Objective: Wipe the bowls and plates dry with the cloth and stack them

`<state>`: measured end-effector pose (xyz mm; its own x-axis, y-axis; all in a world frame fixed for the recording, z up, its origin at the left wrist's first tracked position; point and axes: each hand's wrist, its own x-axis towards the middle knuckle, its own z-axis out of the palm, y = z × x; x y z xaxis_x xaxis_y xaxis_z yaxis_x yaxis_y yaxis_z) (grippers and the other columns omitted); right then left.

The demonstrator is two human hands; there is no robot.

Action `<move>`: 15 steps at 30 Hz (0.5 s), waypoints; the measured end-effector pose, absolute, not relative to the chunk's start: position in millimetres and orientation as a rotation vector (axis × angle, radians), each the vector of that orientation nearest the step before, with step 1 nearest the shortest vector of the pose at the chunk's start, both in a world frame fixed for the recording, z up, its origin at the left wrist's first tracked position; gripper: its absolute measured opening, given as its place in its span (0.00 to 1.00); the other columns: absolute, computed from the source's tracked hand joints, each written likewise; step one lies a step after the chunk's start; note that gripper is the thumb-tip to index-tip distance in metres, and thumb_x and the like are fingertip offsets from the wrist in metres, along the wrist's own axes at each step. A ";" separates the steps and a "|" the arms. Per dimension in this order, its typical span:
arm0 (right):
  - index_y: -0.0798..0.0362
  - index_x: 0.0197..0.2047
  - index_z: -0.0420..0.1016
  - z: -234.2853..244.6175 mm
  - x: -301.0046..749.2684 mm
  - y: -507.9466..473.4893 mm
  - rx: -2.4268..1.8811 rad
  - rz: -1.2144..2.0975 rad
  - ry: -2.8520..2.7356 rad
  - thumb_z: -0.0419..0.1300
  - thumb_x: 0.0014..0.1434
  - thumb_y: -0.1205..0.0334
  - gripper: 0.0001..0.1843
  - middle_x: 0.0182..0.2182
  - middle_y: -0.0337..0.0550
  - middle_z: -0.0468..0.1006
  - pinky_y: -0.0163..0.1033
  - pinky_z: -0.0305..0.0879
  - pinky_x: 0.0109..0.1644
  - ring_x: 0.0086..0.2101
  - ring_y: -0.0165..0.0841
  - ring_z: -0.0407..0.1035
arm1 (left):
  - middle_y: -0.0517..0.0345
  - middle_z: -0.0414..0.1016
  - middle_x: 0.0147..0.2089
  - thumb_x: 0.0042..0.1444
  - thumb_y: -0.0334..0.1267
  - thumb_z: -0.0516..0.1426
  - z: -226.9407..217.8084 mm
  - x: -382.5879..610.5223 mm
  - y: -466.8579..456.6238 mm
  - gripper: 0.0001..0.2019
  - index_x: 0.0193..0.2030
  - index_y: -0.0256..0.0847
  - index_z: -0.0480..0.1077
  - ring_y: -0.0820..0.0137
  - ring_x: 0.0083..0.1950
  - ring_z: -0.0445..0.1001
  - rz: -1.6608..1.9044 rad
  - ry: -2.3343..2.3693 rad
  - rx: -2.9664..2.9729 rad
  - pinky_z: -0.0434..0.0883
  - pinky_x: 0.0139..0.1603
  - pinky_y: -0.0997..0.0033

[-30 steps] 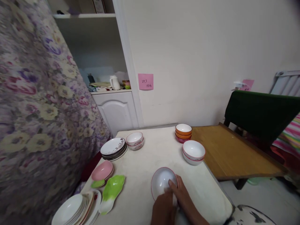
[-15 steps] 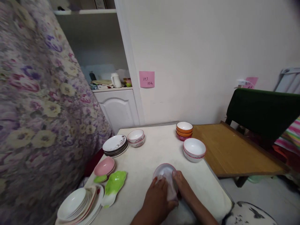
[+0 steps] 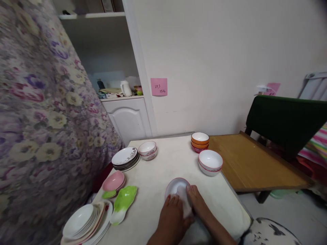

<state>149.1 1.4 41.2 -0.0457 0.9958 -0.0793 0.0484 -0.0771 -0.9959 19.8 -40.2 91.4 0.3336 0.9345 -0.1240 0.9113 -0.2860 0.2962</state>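
A white bowl with a thin pink rim (image 3: 170, 185) is tilted at the near middle of the table. My right hand (image 3: 196, 199) grips its right side, thumb over the rim. Inside the bowl, the fingers of my left hand (image 3: 171, 216) press a thin white cloth (image 3: 182, 193) against the surface. Part of the cloth hangs over the near side, between my hands. My palms and wrists hide the bowl's lower part. To the right stands a pair of nested white bowls with pink rims (image 3: 211, 160).
Orange bowls (image 3: 200, 141) are stacked at the back right. Along the left lie floral bowls (image 3: 148, 149), dark-edged plates (image 3: 124, 156), pink dishes (image 3: 113, 181), a green-and-white leaf-shaped dish (image 3: 125, 200) and stacked white plates (image 3: 78, 221). A brown wooden surface (image 3: 258, 163) adjoins the right.
My left fingers and the cloth have shifted slightly inside the bowl. The right hand keeps its hold on the rim.
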 end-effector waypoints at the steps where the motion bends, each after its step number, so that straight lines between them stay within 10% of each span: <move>1: 0.50 0.40 0.66 41.4 148.2 1.6 -1.276 1.286 -1.235 0.47 0.58 0.36 0.25 0.34 0.41 0.76 0.43 0.63 0.46 0.38 0.38 0.71 | 0.33 0.67 0.62 0.53 0.43 0.54 88.8 21.5 -44.3 0.29 0.59 0.26 0.65 0.48 0.65 0.63 0.095 1.666 2.279 0.54 0.68 0.48; 10: 0.50 0.31 0.67 26.4 155.8 10.4 -1.255 1.268 -1.071 0.50 0.56 0.36 0.25 0.27 0.37 0.70 0.43 0.64 0.41 0.33 0.36 0.67 | 0.53 0.82 0.38 0.56 0.42 0.52 107.6 21.5 -53.4 0.13 0.36 0.38 0.76 0.61 0.40 0.76 0.792 1.296 1.730 0.70 0.44 0.66; 15: 0.51 0.48 0.67 30.5 162.7 11.7 -1.214 1.247 -0.921 0.53 0.55 0.38 0.27 0.40 0.43 0.75 0.44 0.67 0.44 0.42 0.40 0.70 | 0.55 0.81 0.45 0.52 0.46 0.59 123.0 -15.5 -53.7 0.19 0.49 0.39 0.73 0.60 0.50 0.76 1.327 1.239 0.872 0.69 0.55 0.64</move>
<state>162.7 11.7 30.5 0.1398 0.9840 -0.1109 -0.1837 -0.0843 -0.9794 -15.5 -53.7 123.0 -0.1611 0.9758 -0.1481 -0.2143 0.1119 0.9703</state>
